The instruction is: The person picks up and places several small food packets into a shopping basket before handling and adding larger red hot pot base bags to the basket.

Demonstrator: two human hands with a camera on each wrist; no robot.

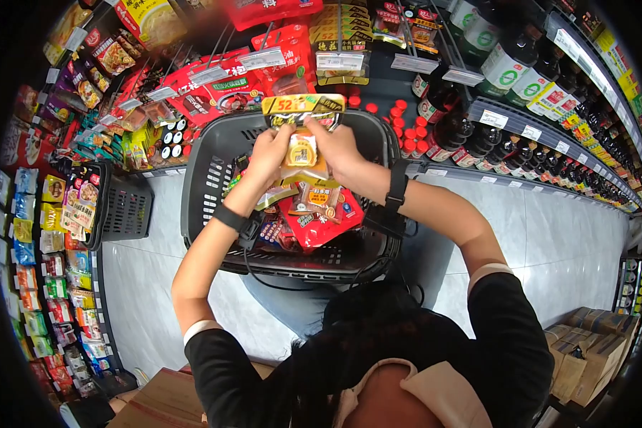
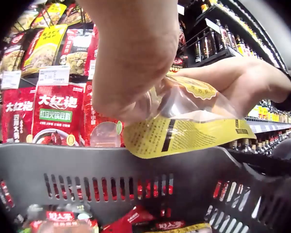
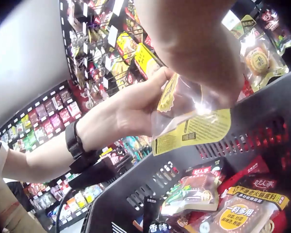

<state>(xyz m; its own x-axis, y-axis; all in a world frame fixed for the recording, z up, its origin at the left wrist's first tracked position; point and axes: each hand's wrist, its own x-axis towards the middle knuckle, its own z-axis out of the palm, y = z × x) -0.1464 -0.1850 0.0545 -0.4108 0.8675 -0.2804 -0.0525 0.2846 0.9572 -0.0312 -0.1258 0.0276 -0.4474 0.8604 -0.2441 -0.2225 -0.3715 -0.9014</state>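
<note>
Both hands hold one hotpot seasoning packet (image 1: pixel 301 151) over the basket, with a black-and-yellow header, a clear middle and a yellow lower edge. My left hand (image 1: pixel 267 158) grips its left side, thumb near the header. Opposite it, my right hand (image 1: pixel 339 153) pinches the right side. From the left wrist view, the packet's printed yellow back (image 2: pixel 177 137) shows above the basket wall. Below the hands, the black shopping basket (image 1: pixel 205 160) contains several packets, among them a red bag (image 1: pixel 319 230) and a clear-fronted seasoning pack (image 3: pixel 240 213).
Hanging seasoning bags (image 1: pixel 228 89) line the shelf ahead, with price tags on hooks. Dark bottles (image 1: pixel 510 68) fill the shelves at right. Another basket (image 1: pixel 127 207) stands at left beside a packet rack (image 1: pixel 57 278). Cardboard boxes (image 1: pixel 588 353) sit at lower right.
</note>
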